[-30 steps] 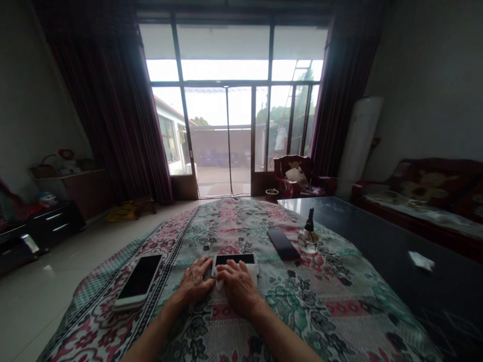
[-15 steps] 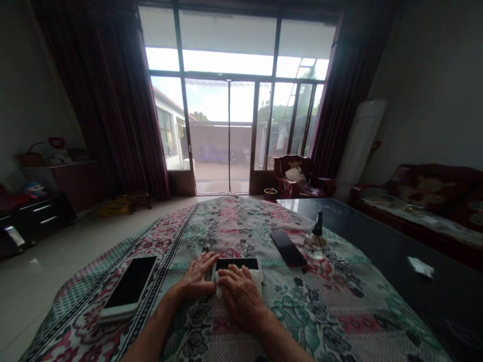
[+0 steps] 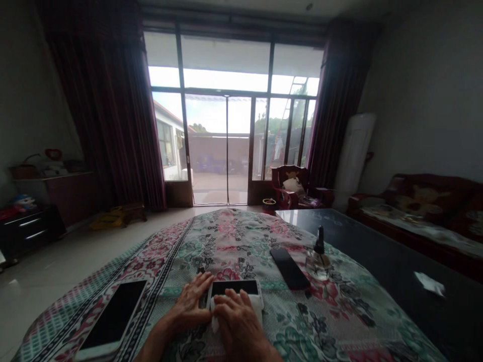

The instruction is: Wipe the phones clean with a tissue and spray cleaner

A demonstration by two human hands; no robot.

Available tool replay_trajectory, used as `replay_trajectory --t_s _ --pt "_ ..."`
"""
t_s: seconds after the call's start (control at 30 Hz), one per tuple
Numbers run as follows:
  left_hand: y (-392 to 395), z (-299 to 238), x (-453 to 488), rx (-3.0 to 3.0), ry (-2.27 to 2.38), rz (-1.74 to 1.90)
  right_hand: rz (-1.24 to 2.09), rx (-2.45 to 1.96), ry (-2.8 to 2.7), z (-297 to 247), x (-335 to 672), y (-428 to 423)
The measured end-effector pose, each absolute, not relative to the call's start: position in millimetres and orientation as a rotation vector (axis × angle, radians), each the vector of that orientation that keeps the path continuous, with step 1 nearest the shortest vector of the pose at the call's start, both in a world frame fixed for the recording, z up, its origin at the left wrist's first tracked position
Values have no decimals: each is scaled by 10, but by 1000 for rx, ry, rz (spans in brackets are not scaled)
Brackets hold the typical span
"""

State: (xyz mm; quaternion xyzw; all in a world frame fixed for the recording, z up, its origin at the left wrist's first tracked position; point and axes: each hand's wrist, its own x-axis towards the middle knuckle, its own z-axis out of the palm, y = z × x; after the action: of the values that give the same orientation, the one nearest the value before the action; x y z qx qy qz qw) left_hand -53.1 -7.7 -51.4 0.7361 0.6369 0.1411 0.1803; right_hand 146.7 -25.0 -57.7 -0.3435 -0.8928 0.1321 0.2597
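One phone (image 3: 236, 287) is lying at lower centre; your right hand (image 3: 240, 319) is holding a tissue (image 3: 257, 302) against it, your left hand (image 3: 189, 304), spread loose, is resting at its edge. Pushing too hard, you'd be skidding it across the cloth (image 3: 226, 239).

White phone (image 3: 234, 288), toward near edge of table (image 3: 309, 322): lower part hiding beneath right hand (image 3: 238, 318) and white wipe (image 3: 256, 302). Wipe: mostly hiding under same hand. Table's near edge: falling outside view. Sofa (image 3: 462, 188): right end likewise falling outside.

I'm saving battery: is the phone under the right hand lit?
Dark: the white smartphone shows black where the right hand leaves its screen visible.
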Motion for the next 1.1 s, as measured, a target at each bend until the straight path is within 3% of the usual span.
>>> replay_trajectory --t_s 0.47,0.73,1.1 --pt "-11 -624 -636 2105 1767 383 331 -897 -2422 -912 1419 -28" --pt "8 -642 -689 2127 1727 365 428 -922 -2395 -843 1418 -61" --pt "-53 -546 -683 2109 1678 413 295 -1361 -2152 -593 1624 -57"
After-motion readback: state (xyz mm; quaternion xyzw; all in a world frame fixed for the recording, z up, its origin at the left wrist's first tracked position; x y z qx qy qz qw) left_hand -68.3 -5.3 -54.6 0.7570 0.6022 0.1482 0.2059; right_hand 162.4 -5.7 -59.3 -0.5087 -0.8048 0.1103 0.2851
